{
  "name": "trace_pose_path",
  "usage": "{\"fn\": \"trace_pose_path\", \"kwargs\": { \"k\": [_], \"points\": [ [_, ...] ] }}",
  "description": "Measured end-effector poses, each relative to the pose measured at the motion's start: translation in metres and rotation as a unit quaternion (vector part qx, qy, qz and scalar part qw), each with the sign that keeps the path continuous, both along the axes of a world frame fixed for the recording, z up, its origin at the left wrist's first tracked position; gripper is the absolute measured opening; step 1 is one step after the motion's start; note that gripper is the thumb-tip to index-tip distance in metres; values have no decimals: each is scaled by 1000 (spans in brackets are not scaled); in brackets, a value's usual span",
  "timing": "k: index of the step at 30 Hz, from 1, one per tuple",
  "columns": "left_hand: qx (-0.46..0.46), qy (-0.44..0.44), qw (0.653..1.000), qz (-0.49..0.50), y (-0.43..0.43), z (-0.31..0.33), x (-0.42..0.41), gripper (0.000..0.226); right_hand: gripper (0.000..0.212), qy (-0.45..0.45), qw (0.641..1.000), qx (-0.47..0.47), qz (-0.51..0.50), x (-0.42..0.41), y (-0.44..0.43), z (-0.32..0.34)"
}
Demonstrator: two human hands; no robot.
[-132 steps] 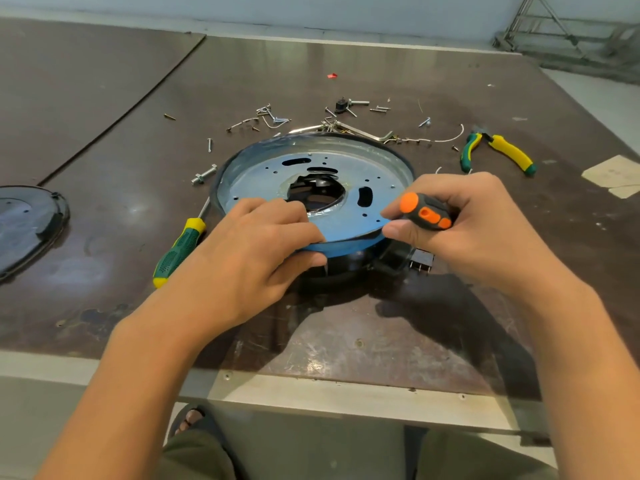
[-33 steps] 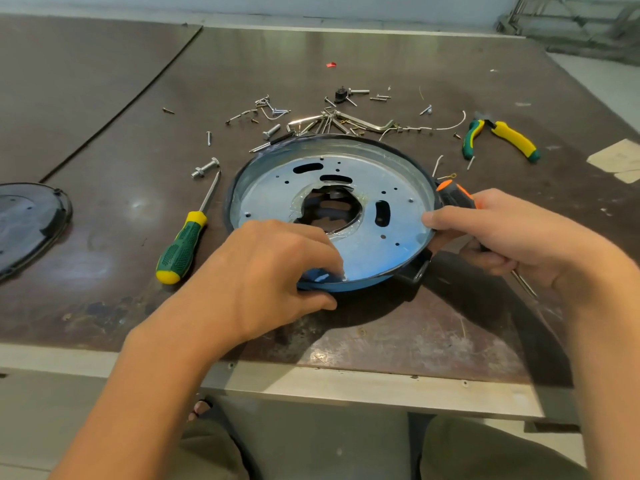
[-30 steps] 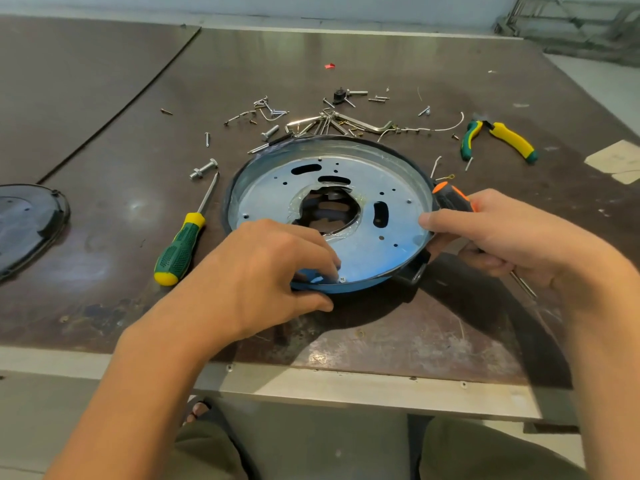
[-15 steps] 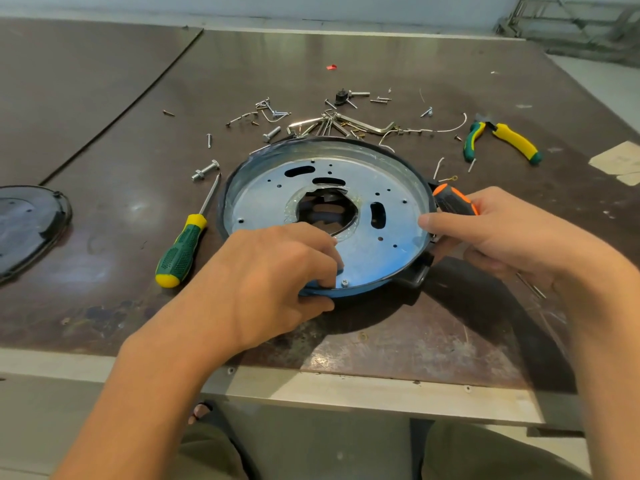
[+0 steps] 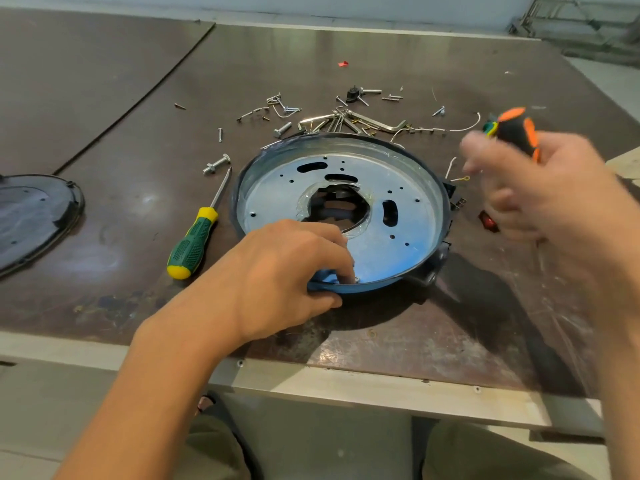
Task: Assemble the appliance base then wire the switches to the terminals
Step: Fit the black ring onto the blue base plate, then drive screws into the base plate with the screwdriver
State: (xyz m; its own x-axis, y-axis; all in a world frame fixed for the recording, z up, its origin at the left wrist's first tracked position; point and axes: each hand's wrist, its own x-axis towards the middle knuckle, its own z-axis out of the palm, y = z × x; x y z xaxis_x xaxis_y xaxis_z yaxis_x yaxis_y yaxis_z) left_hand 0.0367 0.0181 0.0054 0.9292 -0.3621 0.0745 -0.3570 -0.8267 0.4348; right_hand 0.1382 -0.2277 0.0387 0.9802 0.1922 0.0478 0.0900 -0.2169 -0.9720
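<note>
Because the appliance base (image 5: 415, 230) lies flat near the middle of the table (image 5: 381, 341), open side up, you can steady it with one hand alone. Your left hand (image 5: 277, 271) grips its rim at 6 o'clock, fingers curled over the lip and thumb against the outer wall, fingertips down beside what looks like a small screw (image 5: 356, 279) in a rim hole. That hold, I judge, stops the base turning and stands the screw ready for the driver.

Your right hand (image 5: 540, 195) is raised off the table at about 2 o'clock from the base, blurred, clenched round the orange-and-black screwdriver (image 5: 516, 129), handle end uppermost; its tip I cannot make out. Likely you mean to bring it to that screw.

The red switch (image 5: 488, 221) lies just beside the base at 3 o'clock, unwired as far as shows. Loose hardware (image 5: 346, 119) is heaped at 12 o'clock and the green screwdriver (image 5: 192, 244) lies at 9 o'clock, both within reach; a black cover (image 5: 34, 216) sits farther out.
</note>
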Motion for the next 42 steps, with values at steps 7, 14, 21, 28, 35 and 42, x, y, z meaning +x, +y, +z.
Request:
{"fn": "trace_pose_path", "kwargs": {
  "k": [7,14,21,28,35,42],
  "points": [
    [26,-11,1000,-6,-3,1,-1,35,37,1,931,335,142,-20,41,9],
    [38,-5,999,-4,-5,3,-1,27,32,28,924,338,176,-23,61,-14],
    [42,-14,999,-8,-5,4,-2,26,30,29,925,323,200,-23,66,-24],
    [15,7,1000,8,-2,1,2,18,39,-9,934,287,214,-25,64,-24],
    [11,6,1000,7,-1,1,3,16,40,-59,950,224,207,-25,60,-25],
    [8,-1,1000,12,-2,1,3,15,37,-49,940,254,224,-24,59,-26]
  ]
}}
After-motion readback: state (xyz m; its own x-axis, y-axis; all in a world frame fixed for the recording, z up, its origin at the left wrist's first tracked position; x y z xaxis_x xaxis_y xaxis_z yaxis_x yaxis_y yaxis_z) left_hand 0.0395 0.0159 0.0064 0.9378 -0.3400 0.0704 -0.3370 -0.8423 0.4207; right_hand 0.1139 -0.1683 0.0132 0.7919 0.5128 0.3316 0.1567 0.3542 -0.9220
